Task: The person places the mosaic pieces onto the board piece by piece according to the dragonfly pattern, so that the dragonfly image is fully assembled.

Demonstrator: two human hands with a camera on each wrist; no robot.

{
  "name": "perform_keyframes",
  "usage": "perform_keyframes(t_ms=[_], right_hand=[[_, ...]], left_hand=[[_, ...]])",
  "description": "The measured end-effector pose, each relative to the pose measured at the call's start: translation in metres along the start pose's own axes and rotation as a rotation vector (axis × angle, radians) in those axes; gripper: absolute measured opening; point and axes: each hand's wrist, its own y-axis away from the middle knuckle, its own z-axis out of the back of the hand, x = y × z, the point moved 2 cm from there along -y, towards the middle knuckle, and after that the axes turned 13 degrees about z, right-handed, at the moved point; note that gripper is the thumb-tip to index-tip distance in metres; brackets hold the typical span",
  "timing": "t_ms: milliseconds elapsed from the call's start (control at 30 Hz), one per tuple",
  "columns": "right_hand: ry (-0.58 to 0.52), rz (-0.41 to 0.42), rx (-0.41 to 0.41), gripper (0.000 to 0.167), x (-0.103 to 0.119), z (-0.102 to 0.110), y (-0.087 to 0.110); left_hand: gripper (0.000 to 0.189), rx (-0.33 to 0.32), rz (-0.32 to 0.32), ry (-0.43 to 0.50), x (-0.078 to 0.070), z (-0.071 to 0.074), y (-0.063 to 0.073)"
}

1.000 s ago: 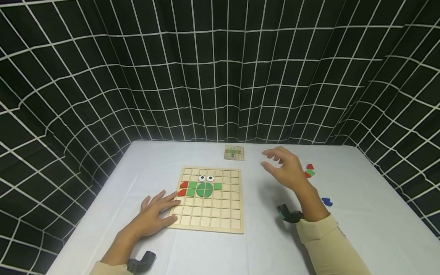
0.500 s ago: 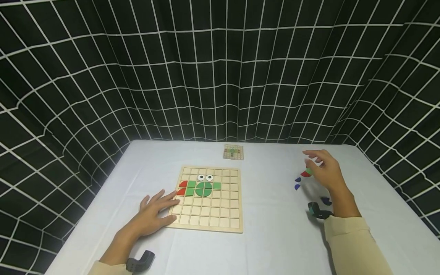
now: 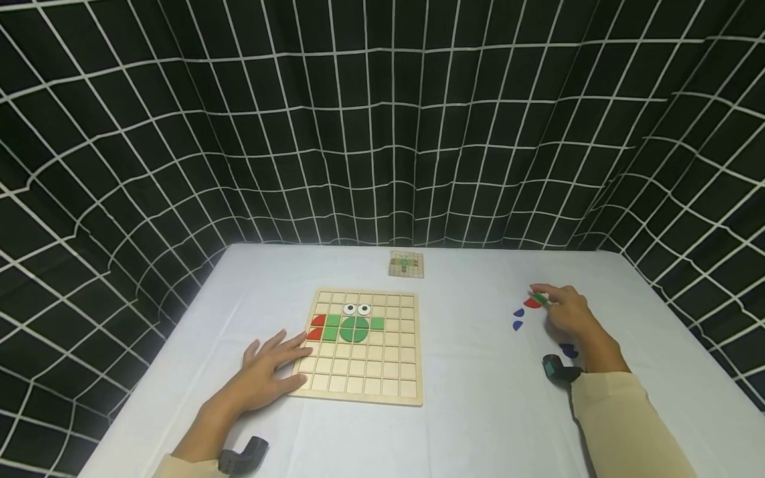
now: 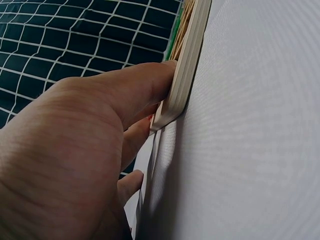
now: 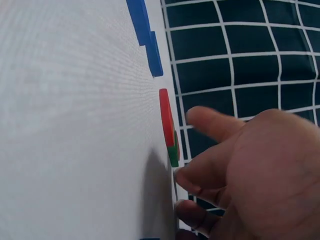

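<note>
My left hand [image 3: 269, 375] rests on the left edge of a square wooden grid board [image 3: 373, 369], thumb and fingers spread. In the left wrist view its thumb touches the board's edge [image 4: 187, 75]. The board bears red quarter-round pieces [image 3: 317, 325], light green squares [image 3: 332, 328], a dark green circle [image 3: 355, 329] of quarter pieces and two white eye discs [image 3: 356, 309]. At the right, my right hand [image 3: 570, 313] is over a red piece [image 3: 532, 303] and a green piece [image 3: 540, 298]. In the right wrist view its thumb stands apart from the red piece [image 5: 165, 117], with fingertips beside the green one [image 5: 173, 156].
A small picture card [image 3: 406, 264] of a similar figure lies behind the board. Two blue pieces [image 3: 518, 318] lie left of the right hand; more dark blue pieces [image 3: 568, 350] lie near its wrist. A black gridded curtain [image 3: 382, 133] surrounds the white table [image 3: 472, 398].
My right hand has moved right from beside the board, then lowered over the red and green pieces. Two blue pieces have come into sight beside it. The left hand stays put.
</note>
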Motion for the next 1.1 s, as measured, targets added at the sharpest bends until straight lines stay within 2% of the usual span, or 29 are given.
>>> perform_keyframes(t_ms=[233, 367, 467, 600, 833, 967, 1100], right_hand=[[0.049, -0.05, 0.04, 0.05, -0.001, 0.001, 0.004], [0.01, -0.113, 0.017, 0.043, -0.007, 0.004, 0.009], [0.016, -0.089, -0.016, 0.04, -0.013, 0.007, 0.013], [0.051, -0.062, -0.023, 0.049, -0.017, 0.009, 0.016], [0.026, -0.143, -0.01, 0.052, -0.023, 0.01, 0.018], [0.017, -0.129, -0.037, 0.052, -0.024, 0.012, 0.021], [0.009, -0.059, -0.086, 0.052, -0.014, 0.02, 0.027]], left_hand=[[0.048, -0.002, 0.008, 0.012, 0.001, -0.002, 0.0], [0.049, 0.001, 0.011, 0.014, 0.001, -0.003, 0.0], [0.049, -0.001, 0.007, 0.011, 0.001, -0.003, 0.0], [0.048, -0.002, 0.006, 0.015, 0.001, -0.002, 0.001], [0.048, -0.003, 0.002, 0.014, 0.004, -0.004, 0.001], [0.048, -0.002, 0.0, 0.013, 0.004, -0.005, 0.001], [0.048, -0.007, -0.006, 0.013, 0.004, -0.003, 0.0]])
